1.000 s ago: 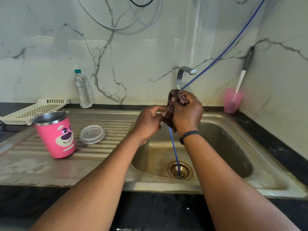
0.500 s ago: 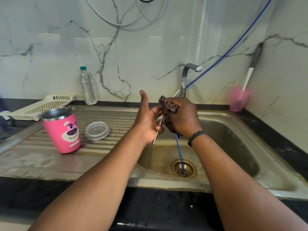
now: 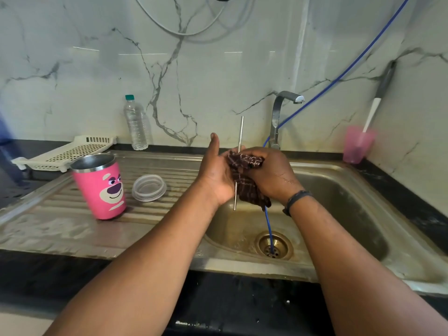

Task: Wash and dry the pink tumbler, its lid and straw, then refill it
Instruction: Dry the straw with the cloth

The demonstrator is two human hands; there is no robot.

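Head view: right hand (image 3: 269, 175) clenches dark checked cloth (image 3: 247, 183) round metal straw (image 3: 240, 134), upright over sink basin (image 3: 351, 214). Left hand (image 3: 214, 173) flat against cloth, fingers straight, thumb up. Pink tumbler (image 3: 101, 187) upright on drainboard at left; clear lid (image 3: 149, 187) just beside it, right. Water bottle (image 3: 135, 123) far, by wall.

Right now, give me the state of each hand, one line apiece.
Left hand: open, thumb up, palm against the metal straw and the cloth.
Right hand: closed, gripping the cloth around the straw.
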